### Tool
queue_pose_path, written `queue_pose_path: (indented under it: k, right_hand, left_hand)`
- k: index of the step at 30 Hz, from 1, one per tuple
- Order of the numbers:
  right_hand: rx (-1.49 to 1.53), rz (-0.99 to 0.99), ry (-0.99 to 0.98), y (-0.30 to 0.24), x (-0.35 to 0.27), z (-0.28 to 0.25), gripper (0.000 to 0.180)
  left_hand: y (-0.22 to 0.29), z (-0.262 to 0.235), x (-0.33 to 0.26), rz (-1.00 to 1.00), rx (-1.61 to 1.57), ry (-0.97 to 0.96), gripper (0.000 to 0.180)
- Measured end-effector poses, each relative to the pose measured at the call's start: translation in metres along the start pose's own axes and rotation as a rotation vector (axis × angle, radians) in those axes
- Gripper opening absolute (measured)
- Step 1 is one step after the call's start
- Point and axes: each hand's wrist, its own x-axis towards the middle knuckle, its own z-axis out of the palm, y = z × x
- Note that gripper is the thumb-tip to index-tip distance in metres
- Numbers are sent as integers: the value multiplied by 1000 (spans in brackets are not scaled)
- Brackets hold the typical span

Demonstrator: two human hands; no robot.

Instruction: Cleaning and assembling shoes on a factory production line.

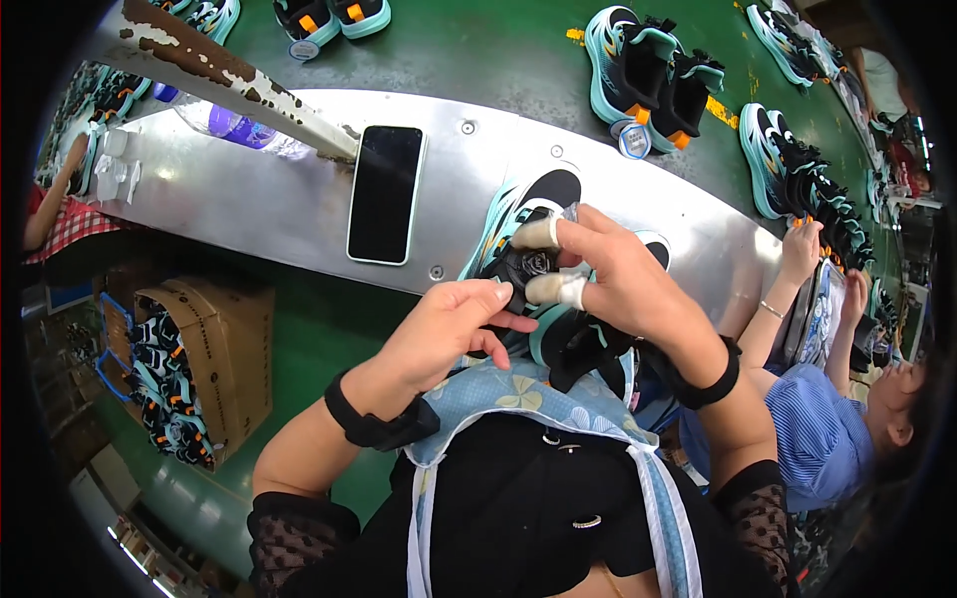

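A black and teal sneaker [488, 229] lies on the metal bench edge in front of me, toe pointing away. My right hand [623, 269], with pale covers on its thumb and a finger, pinches a dark part at the sneaker's middle. Close by, my left hand [454, 334] has its thumb and index finger pressed together at the edge of that dark part, the other fingers loosely bent. The fingers hide exactly what they grip. A second sneaker [578, 344] sits nearer to me, partly under my right hand and over the flowered apron [518, 389].
A phone [386, 194] lies on the metal bench [289, 224], beside a rusty post [239, 80]. Sneaker pairs [653, 85] stand on the green surface beyond. At left is a carton [234, 349] of shoes. A co-worker in blue [812, 429] handles shoes at right.
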Motion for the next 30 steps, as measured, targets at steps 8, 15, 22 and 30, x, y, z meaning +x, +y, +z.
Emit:
queue_pose_path:
  k: [8,15,22,30]
  right_hand:
    - [37,29,0,2,-4,18,35]
    - [45,-115,-54,12,-2,5,37]
    - [197,13,-80,4,-1,9,28]
    - [-148,20,97,-4,-24,11,32]
  left_hand:
    - [-3,-5,4,18,-22,-27,31]
    - [-3,-5,3,-1,-13,-49,31]
    - [-5,-3,2,-12,-1,-33,30]
    - [-11,5,5,26,30,-7,30]
